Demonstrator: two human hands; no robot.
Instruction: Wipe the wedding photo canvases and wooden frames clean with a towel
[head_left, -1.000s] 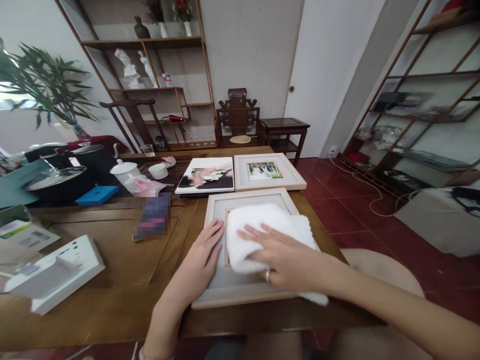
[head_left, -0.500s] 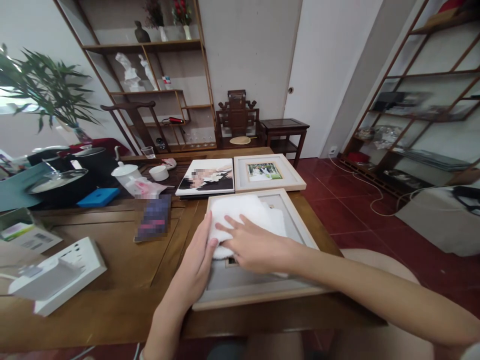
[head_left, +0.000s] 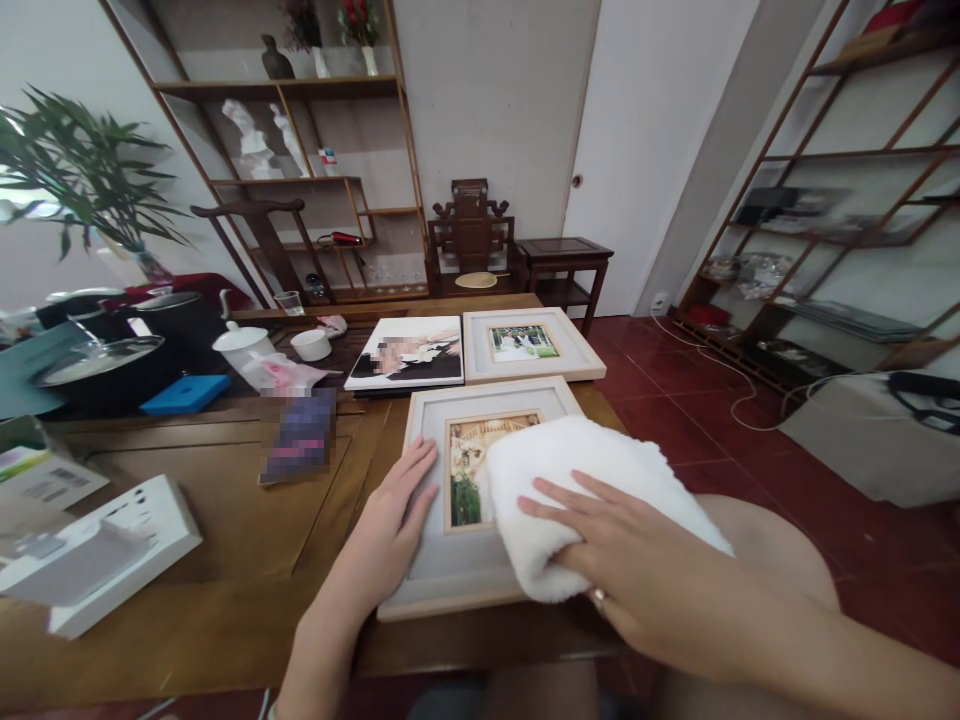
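Observation:
A pale wooden picture frame [head_left: 420, 598] lies flat before me, with a small photo [head_left: 466, 480] in its grey-white mat. My left hand [head_left: 390, 525] rests along the frame's left side, fingers stretched out over its edge. A folded white towel [head_left: 577, 460] is in my right hand [head_left: 607, 540], whose fingers are spread on top while the thumb is hidden. The towel covers the frame's right part and reaches past its right edge. Behind it lie a second picture frame [head_left: 585, 360] with an outdoor photo and a black-and-white picture panel [head_left: 409, 375].
Left on the wooden table [head_left: 247, 540] are a white power strip [head_left: 161, 540], a blue box [head_left: 186, 394], a white teapot [head_left: 244, 342], a cup [head_left: 311, 345] and a dark pot [head_left: 112, 375]. A stool [head_left: 780, 540] stands right of the table.
My right hand has moved the towel rightward and nearer me, uncovering the photo. My left hand has stayed at the frame's left side, now apart from the towel.

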